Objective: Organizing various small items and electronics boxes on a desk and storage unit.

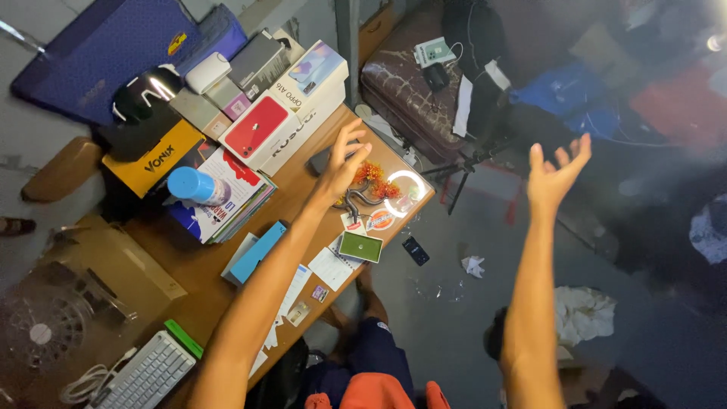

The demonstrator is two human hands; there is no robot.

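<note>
Both forearms bare, no sleeves, no watch or rings on left hand [341, 163] or right hand [556, 170]; dark blue shorts [382, 350], orange garment [375, 392] below.

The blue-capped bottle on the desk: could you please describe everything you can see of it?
The blue-capped bottle is a small white cylinder with a light blue cap, apparently plastic. It stands on a stack of magazines at the desk's left side, beside a yellow box. Its cap is on. Neither hand touches it.
</note>
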